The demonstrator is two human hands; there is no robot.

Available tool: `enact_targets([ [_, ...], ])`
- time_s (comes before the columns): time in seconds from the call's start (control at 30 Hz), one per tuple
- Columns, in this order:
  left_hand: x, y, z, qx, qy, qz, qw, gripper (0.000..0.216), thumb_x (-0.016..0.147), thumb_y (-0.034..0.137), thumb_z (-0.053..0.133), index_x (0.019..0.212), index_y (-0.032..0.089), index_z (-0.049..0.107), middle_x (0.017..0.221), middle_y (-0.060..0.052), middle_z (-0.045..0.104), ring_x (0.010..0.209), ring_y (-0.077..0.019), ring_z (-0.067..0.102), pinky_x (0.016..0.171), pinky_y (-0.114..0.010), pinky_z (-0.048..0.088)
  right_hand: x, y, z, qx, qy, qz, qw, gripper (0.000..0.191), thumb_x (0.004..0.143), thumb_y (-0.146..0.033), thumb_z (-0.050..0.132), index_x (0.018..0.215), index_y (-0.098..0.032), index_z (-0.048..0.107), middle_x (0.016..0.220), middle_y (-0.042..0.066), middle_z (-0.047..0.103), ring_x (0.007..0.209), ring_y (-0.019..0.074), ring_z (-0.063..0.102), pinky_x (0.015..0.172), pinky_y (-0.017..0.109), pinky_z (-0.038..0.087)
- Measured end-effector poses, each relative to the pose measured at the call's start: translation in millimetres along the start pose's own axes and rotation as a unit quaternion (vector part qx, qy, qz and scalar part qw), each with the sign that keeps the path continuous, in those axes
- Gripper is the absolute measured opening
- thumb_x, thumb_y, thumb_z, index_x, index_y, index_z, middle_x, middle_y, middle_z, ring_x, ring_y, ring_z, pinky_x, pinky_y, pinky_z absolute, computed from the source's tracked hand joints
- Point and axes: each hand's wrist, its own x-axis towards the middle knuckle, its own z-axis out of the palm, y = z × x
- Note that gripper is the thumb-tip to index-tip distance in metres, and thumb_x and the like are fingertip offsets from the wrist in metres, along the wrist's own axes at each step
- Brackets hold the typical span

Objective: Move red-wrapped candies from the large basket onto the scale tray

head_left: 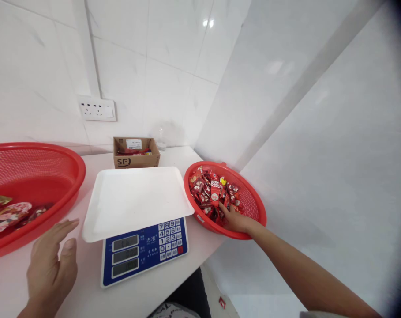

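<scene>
My right hand (pixel 234 217) reaches into a small red mesh basket (pixel 255 201) full of red-wrapped candy packets (pixel 213 192) at the table's right edge. Its fingers curl down among the packets; what they grip is hidden. My left hand (pixel 51 265) lies flat and open on the white table, fingers stretched, holding nothing, just left of a blue electronic scale (pixel 144 249). The scale's white tray (pixel 136 198) is bare.
A large red basket (pixel 38 176) with a few wrapped items stands at the left. A small cardboard box (pixel 136 152) sits at the back by the tiled wall, under a wall socket (pixel 97 109). The table edge drops off near the right basket.
</scene>
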Motion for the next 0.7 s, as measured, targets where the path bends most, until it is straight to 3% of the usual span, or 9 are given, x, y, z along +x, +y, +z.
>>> enact_targets([
  [0.1,2,11,-3,0.023,-0.003,0.032,0.999,0.032,0.085,0.031,0.043,0.109,0.021,0.061,0.11,-0.012,0.066,0.106,-0.0316,0.061,0.096,-0.048,0.044,2,-5,0,0.014,0.031,0.015,0.999,0.043,0.09,-0.03,0.059,0.13,-0.02,0.048,0.135,0.01,0.049,0.113,0.0265,0.055,0.092,0.049,0.049],
  [0.23,5,16,-6,0.027,-0.023,0.024,0.999,0.031,0.086,0.033,0.042,0.105,0.018,0.062,0.106,-0.015,0.068,0.103,-0.0336,0.062,0.093,-0.05,0.046,2,-1,-8,0.061,0.074,0.009,0.995,0.04,0.09,-0.029,0.059,0.128,-0.019,0.049,0.129,0.01,0.053,0.108,0.0245,0.058,0.088,0.046,0.051],
  [0.4,7,14,-5,0.024,-0.025,0.053,0.998,0.032,0.087,0.031,0.041,0.101,0.014,0.063,0.1,-0.018,0.069,0.098,-0.0345,0.064,0.089,-0.05,0.048,-2,3,-14,0.173,0.084,-0.015,0.981,0.03,0.092,-0.03,0.057,0.118,-0.016,0.055,0.107,0.006,0.063,0.085,0.0164,0.064,0.072,0.034,0.056],
  [0.57,6,14,-3,0.026,-0.028,0.048,0.998,0.031,0.087,0.03,0.041,0.099,0.013,0.064,0.099,-0.017,0.069,0.097,-0.0329,0.064,0.087,-0.047,0.049,-6,1,-13,0.307,0.096,-0.03,0.946,0.023,0.092,-0.031,0.056,0.107,-0.014,0.058,0.085,0.0,0.063,0.06,0.0087,0.059,0.052,0.023,0.051],
  [0.7,4,12,-2,0.027,-0.032,0.027,0.999,0.029,0.087,0.031,0.041,0.099,0.017,0.063,0.1,-0.014,0.069,0.099,-0.0321,0.063,0.087,-0.046,0.049,-9,3,-20,0.413,0.139,-0.034,0.899,0.022,0.085,-0.022,0.06,0.106,-0.016,0.056,0.072,-0.003,0.061,0.051,0.0081,0.056,0.048,0.021,0.048],
])
